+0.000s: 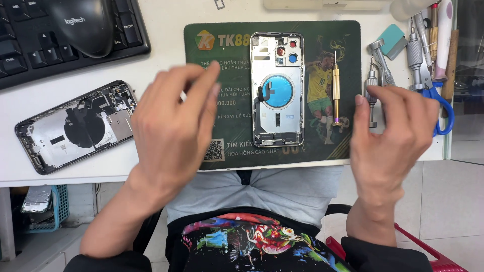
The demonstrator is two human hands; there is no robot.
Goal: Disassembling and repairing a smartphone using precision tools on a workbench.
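Both hands hover above the near edge of a white table [151, 45], neither holding anything. The left hand [171, 133] is loosely open with fingers lightly curled and the fingertips [209, 75] blurred. The right hand [390, 136] is also open and relaxed, its fingers [398, 98] bent forward and spread a little.

Between the two hands, slightly ahead of them, lies a green mat [232, 136]. On the mat, to the right of the left hand's fingertips, rests an open silver phone frame [277, 88], inside up, showing a blue round coil [278, 90] and camera holes at its far end. Just left of the right hand's fingertips, a gold screwdriver [336, 88] lies on the mat beside the frame.

To the left of the left hand, apart from it, a second opened phone [75, 126] lies dark and tilted on the table. Beyond that hand sit a black keyboard [30, 50] and a mouse [83, 25]. Ahead of the right hand are silver drivers [373, 80] and blue-handled scissors [443, 108], partly covered by its fingers; whether they touch I cannot tell.
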